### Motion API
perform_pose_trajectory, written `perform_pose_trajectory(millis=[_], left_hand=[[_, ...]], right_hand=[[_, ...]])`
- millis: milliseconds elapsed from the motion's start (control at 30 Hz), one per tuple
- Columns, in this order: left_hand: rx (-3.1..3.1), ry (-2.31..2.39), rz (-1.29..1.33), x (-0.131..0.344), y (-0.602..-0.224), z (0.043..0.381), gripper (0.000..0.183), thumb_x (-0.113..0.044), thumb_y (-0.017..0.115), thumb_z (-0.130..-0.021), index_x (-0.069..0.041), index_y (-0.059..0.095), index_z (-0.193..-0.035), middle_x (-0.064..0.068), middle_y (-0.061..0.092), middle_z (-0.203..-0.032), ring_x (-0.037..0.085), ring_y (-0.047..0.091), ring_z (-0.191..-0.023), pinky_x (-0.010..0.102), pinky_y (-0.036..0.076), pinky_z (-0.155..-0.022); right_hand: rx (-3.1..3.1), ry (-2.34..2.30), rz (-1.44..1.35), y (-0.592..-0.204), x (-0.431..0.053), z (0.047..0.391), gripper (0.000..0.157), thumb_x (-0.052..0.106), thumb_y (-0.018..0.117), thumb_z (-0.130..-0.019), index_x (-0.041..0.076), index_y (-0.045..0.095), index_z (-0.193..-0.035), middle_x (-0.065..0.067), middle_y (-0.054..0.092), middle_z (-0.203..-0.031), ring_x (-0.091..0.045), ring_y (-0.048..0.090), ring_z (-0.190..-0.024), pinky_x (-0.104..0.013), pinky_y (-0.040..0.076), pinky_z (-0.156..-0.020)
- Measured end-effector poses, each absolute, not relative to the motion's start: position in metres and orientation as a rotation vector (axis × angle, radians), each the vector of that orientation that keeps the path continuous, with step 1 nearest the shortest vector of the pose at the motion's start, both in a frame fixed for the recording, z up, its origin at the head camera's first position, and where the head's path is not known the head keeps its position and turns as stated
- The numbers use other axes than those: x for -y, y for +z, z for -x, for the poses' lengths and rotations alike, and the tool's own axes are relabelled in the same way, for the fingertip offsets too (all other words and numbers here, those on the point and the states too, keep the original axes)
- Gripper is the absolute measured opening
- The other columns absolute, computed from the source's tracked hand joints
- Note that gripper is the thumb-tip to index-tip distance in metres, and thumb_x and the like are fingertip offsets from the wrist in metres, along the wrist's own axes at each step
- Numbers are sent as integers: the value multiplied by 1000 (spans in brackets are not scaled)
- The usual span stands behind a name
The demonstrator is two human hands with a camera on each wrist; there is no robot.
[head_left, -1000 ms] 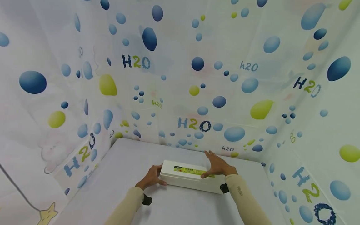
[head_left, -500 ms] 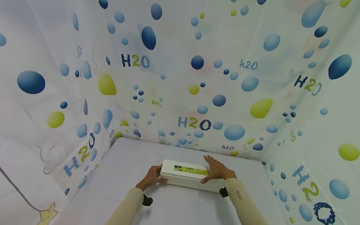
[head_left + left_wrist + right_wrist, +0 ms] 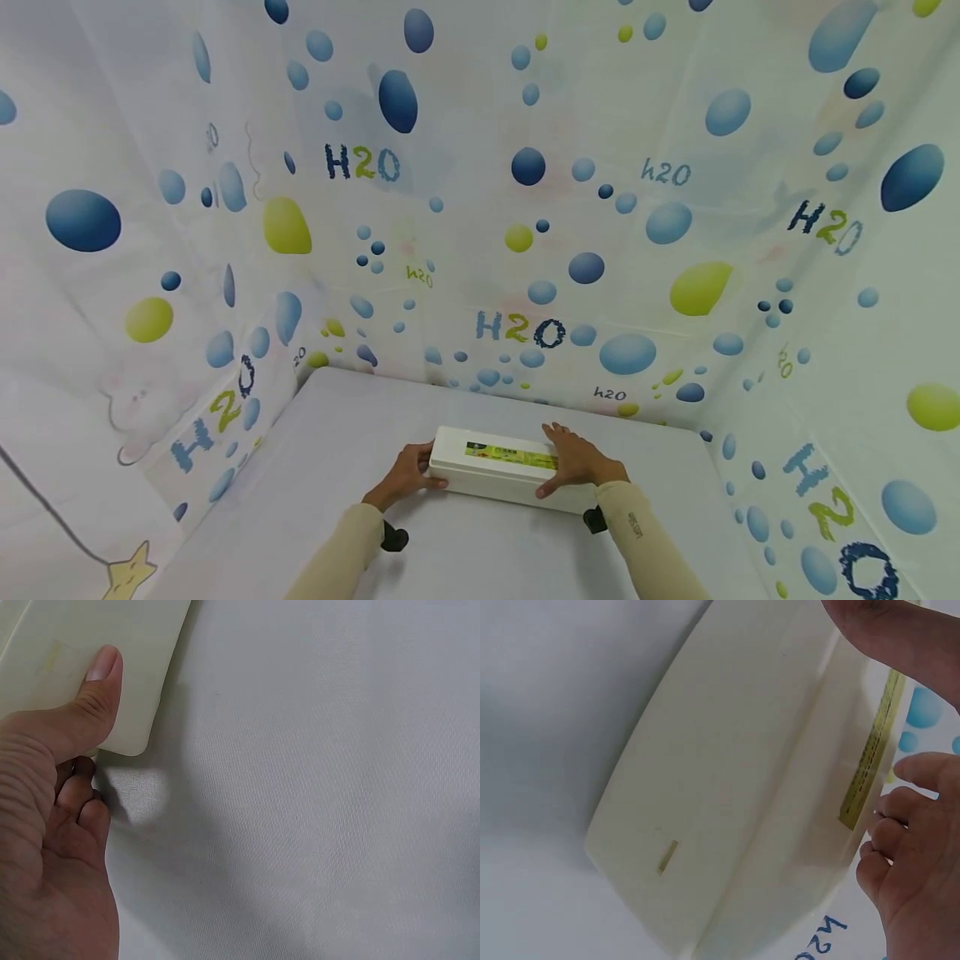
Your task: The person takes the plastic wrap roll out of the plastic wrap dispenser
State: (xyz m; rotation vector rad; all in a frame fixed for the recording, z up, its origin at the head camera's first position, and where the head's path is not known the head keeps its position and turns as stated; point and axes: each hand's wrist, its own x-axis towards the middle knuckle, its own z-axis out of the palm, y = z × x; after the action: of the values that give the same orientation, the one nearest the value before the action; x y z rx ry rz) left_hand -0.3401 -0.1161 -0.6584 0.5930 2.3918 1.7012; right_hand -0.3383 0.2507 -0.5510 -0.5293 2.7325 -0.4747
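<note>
Left hand: the left hand [image 3: 405, 477] grips the left end of the box [image 3: 483, 485]; its thumb lies on the near side, and the other fingers are curled round the end.
Right hand: the right hand [image 3: 581, 460] holds the right part of the box across its width, widely spread; the thumb presses on the near side, the fingers reach over the far edge.
Box: one, white and long, on the table [image 3: 300, 467], between the two hands; its lid [image 3: 450, 447] is on top.
Long axis: from left to right, not quite straight across; the right end comes nearer to the person.
Label: one yellow-green strip [image 3: 502, 452] on the lid, along the same axis, its dark part toward the left end; the right hand covers some of it, and its characters are too small for reading.
Side mark: one short yellowish mark [image 3: 667, 857] on the near side of the box, close to the right end.
Sleeves: two, cream, the left sleeve [image 3: 341, 546] and the right sleeve [image 3: 648, 546]; the right one has small dark letters, which I cannot read.
Dark pieces: two, one at the left wrist [image 3: 394, 537], one at the right wrist [image 3: 595, 521].
Curtain: the white curtain [image 3: 465, 100] bears blue and green drops; "H2O" reads in large letters at five places.
Star: one yellow star [image 3: 129, 571], lower left.
</note>
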Motion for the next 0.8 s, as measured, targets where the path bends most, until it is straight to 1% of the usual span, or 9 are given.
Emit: perform_pose_trajectory(millis=[200, 267, 467, 800], left_hand=[[-2394, 1705, -560, 116, -658, 339, 94, 8, 93, -80, 23, 38, -155, 41, 50, -156, 55, 63, -138, 51, 58, -114], [-2399, 1701, -553, 116, -657, 339, 94, 8, 93, -80, 22, 39, -155, 41, 50, -157, 54, 62, -138, 51, 58, -115], [-2420, 1684, -524, 116, -656, 339, 94, 6, 93, -81, 21, 39, -156, 40, 47, -159, 55, 60, -141, 53, 56, -117], [-2416, 1691, -503, 114, -659, 340, 95, 4, 94, -80, 20, 39, -156, 39, 46, -160, 54, 58, -142, 51, 55, -117]], right_hand=[[-2721, -471, 517, -554, -250, 339, 130, 46, 102, -71, -3, 31, -169, -33, 31, -175, -54, 32, -163, -71, 32, -133], [-2733, -468, 513, -554, -249, 340, 129, 43, 103, -71, -4, 32, -168, -32, 33, -175, -53, 34, -162, -70, 33, -132], [-2765, -424, 510, -555, -247, 339, 128, 41, 105, -69, -2, 36, -167, -29, 39, -173, -50, 39, -160, -67, 38, -131], [-2814, -333, 549, -562, -248, 340, 123, 39, 107, -67, -5, 44, -162, -27, 48, -168, -47, 48, -156, -63, 42, -130]])
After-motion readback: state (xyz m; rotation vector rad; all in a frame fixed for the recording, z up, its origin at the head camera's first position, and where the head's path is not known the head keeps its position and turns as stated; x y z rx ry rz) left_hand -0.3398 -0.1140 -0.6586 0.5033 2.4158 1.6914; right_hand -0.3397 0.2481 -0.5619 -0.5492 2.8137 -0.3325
